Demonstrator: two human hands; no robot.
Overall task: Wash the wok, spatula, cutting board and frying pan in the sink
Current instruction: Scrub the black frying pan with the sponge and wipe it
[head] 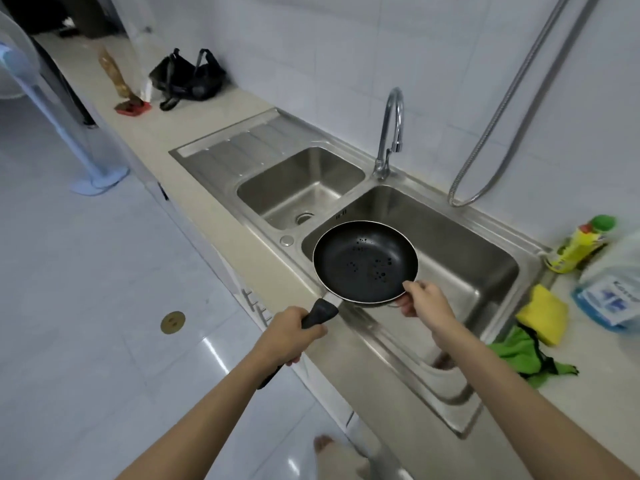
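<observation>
A black frying pan (363, 261) with water drops inside is held level over the front left corner of the large right basin of the steel sink (450, 244). My left hand (289, 336) grips its black handle. My right hand (424, 297) pinches the pan's near rim, thumb on top and fingers under it. The tap (391, 129) stands behind the basins with no water running. No wok, spatula or cutting board is in view.
A small left basin (301, 188) and a drainboard (239, 147) lie to the left. A yellow sponge (543, 315), a green cloth (519, 351), a yellow bottle (578, 245) and a blue-labelled jug (613, 296) sit at right. A black bag (188, 79) lies far left. A metal hose (502, 109) hangs on the wall.
</observation>
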